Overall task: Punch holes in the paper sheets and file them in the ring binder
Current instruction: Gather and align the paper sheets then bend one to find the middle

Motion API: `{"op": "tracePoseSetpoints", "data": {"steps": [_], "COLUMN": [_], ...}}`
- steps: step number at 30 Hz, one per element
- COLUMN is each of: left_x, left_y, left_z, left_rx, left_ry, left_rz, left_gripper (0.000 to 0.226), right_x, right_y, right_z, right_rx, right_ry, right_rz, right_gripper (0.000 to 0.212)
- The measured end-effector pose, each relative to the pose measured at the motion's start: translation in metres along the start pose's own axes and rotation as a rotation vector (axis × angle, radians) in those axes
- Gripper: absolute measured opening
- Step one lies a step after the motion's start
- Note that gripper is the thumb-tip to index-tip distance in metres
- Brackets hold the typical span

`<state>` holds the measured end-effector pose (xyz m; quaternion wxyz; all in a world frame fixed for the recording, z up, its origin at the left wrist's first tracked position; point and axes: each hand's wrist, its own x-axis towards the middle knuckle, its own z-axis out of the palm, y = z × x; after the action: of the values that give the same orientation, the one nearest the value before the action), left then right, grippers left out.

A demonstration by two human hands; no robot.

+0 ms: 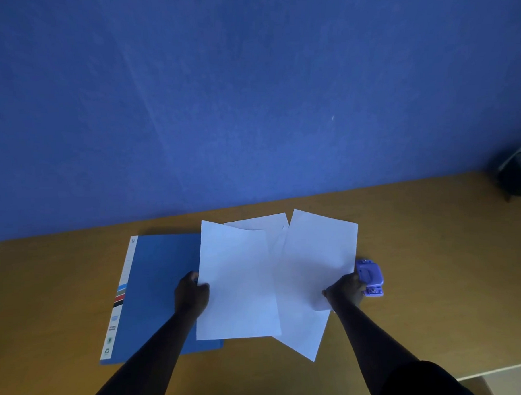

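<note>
Several white paper sheets (251, 281) lie fanned and overlapping on the wooden table (434, 249). My left hand (190, 294) grips the left edge of the leftmost sheet, over the closed blue ring binder (155, 279), which lies flat to the left with a striped white spine label. My right hand (345, 289) holds the right edge of the rightmost sheet. A small purple hole punch (370, 277) sits on the table just right of my right hand, partly hidden behind it.
A blue wall (248, 93) rises directly behind the table's far edge. A dark object (518, 174) stands at the far right end of the table. The table's near edge runs along the lower right.
</note>
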<state>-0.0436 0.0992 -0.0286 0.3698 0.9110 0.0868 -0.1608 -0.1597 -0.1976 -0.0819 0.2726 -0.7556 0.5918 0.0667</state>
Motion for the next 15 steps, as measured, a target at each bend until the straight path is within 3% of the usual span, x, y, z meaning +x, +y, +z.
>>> {"op": "tracePoseSetpoints", "data": {"steps": [6,15], "left_x": [-0.001,0.002], "left_y": [0.000,-0.012], "left_z": [-0.001,-0.006], "left_rx": [-0.040,-0.113], "left_ry": [-0.013,-0.052], "left_rz": [-0.016,-0.041], "left_gripper": [0.014,0.025], "right_x": [-0.003,-0.001], "right_y": [-0.004,-0.015], "right_z": [-0.015,-0.040], "right_rx": [0.251,0.363], "right_ry": [0.004,-0.020], "right_rz": [-0.110,-0.319], "right_gripper": [0.034,0.035]}}
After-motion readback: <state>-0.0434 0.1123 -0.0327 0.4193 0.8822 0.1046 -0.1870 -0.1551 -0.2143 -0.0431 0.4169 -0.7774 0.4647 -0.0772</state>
